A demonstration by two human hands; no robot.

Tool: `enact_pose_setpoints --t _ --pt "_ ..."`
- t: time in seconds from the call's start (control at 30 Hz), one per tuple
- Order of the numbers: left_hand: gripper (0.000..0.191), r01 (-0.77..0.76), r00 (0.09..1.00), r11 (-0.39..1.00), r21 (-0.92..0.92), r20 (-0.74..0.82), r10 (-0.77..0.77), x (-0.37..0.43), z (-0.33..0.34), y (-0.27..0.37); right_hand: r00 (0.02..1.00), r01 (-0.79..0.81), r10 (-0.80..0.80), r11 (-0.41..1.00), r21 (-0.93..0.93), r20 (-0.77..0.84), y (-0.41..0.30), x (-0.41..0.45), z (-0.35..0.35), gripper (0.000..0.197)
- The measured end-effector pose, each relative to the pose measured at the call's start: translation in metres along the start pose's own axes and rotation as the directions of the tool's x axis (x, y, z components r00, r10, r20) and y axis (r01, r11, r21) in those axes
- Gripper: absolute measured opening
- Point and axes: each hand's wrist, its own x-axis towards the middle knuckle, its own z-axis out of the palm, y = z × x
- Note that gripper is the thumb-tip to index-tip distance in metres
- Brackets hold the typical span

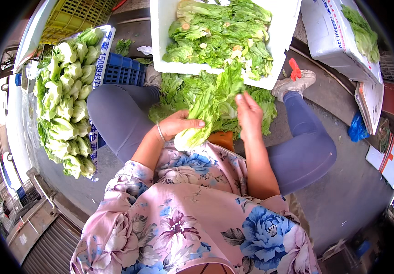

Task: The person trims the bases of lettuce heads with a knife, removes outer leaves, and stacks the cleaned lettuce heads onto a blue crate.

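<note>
My left hand [180,124], with a pale bangle at its wrist, grips a head of leaf lettuce [197,128] near its pale base, thumb on top. The lettuce slants up and away over my lap. My right hand [250,114] is closed at the right side of the same lettuce, its thumb and fingertips pinching a leaf edge. A small green bit shows under the right palm; I cannot tell what it is. Loose lettuce leaves [179,94] lie heaped between my legs. Just beyond stands a white foam box [157,41] holding trimmed lettuce [217,37].
At left, many lettuce heads [68,99] are stacked, bases outward, on a white foam box [102,58] bearing writing. Near it are a blue plastic crate [123,70] and a yellow crate [73,19]. Another foam box [333,34] stands at right, above a blue plastic bag [357,127].
</note>
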Motion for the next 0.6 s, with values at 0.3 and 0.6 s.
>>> enact_pose_setpoints --t 0.3,0.6 --pt "0.045 0.011 0.998 0.966 0.259 -0.062 0.005 0.0 0.0 0.002 0.927 0.045 0.02 0.985 -0.164 0.375 0.009 -0.009 0.017 0.051" --pt "0.061 -0.21 0.96 0.927 0.31 -0.114 0.255 -0.038 -0.006 0.027 0.987 -0.045 0.086 0.959 -0.278 0.135 0.018 0.016 0.023 0.019"
